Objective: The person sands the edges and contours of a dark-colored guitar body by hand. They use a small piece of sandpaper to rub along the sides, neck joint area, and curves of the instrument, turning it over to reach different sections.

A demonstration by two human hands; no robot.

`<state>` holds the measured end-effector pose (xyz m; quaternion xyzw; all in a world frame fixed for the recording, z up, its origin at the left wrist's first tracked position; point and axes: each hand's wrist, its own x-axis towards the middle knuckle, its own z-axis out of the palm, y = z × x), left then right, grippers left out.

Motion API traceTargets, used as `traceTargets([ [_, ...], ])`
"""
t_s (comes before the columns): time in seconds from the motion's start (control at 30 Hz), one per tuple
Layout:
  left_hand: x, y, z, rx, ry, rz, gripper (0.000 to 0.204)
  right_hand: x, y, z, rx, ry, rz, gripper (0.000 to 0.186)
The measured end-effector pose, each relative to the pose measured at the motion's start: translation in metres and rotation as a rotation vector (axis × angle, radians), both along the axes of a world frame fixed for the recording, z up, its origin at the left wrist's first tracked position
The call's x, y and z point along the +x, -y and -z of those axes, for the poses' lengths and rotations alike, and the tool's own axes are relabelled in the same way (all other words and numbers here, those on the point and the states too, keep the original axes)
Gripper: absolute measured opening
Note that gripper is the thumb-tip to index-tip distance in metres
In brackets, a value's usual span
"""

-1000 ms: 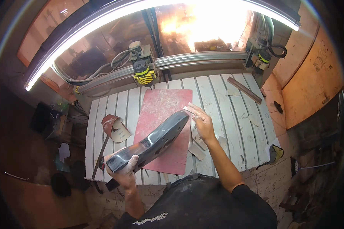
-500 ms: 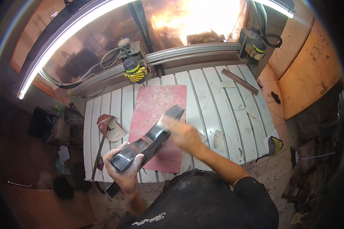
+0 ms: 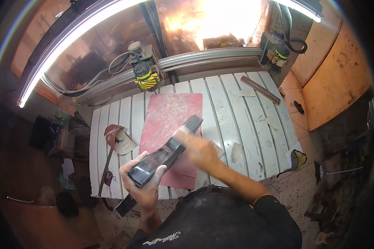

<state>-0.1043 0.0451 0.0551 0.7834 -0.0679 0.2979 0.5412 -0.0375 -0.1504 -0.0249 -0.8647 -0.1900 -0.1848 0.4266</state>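
A long, glossy black piece with a narrowed middle (image 3: 139,173) slants over a red, dust-whitened mat (image 3: 164,108). My left hand (image 3: 147,184) grips its near end, fingers on one side and thumb on the other. White dust coats those fingers. Against the middle of the piece lies my right hand (image 3: 200,151), smeared by motion. Whether it holds anything does not show. The far end of the piece sticks out beyond the right hand. A dark, flat bar (image 3: 125,205) shows below the left hand at the table's front edge.
The white slatted table (image 3: 220,97) carries a curled reddish-brown sheet with a pale back (image 3: 124,143), a brown strip (image 3: 259,90) and a small pale scrap (image 3: 236,152). Behind it runs a metal rail (image 3: 212,55) with two hanging units (image 3: 146,76). A lit tube lamp (image 3: 58,50) arches overhead.
My left hand and the near end of the black piece have shifted a little to the right. My right hand stays on the middle of the piece, blurred in both frames.
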Motion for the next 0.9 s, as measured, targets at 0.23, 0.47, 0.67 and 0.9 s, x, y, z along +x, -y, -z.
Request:
traceTargets([
  [0.23,-0.003,0.003,-0.002,-0.017,-0.063,0.011,0.072,0.020,0.019,0.011,0.096,0.118,0.066,0.052],
  [0.47,-0.005,0.001,0.002,-0.030,-0.031,0.042,0.073,0.013,0.021,0.006,0.039,0.091,-0.146,0.054],
  [0.67,-0.005,0.003,0.007,-0.104,-0.035,0.056,0.068,-0.019,-0.013,-0.018,0.063,-0.039,-0.150,0.048],
  [0.9,-0.004,0.004,0.009,-0.114,-0.036,0.101,0.073,0.023,0.026,0.008,0.032,-0.029,0.107,0.060],
])
